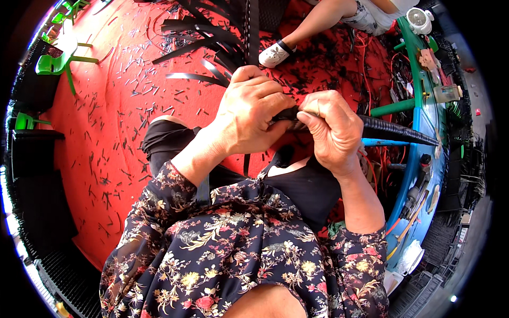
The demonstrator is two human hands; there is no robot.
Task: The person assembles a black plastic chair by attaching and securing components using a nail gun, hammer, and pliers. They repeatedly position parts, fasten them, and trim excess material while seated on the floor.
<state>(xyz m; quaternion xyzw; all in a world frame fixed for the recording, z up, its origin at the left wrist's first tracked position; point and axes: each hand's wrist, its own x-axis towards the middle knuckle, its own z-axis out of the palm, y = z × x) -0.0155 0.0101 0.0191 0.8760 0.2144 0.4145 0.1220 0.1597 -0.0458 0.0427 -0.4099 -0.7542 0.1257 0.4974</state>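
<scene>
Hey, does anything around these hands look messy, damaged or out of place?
Yes: short black scraps lie scattered across the red floor, thicker near the white shoe. They point every which way, so they look dropped rather than placed. I see no clear damage to the black bar at the right hand.

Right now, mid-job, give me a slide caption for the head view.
Left hand and right hand meet at a black ribbed bar, loose black strips fanning out beyond, above a red floor.

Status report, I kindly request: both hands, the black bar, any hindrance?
Left grip, right grip: closed on black bar. Bar running right, toward blue table. Loose black strips fanned beyond left grip.
</scene>
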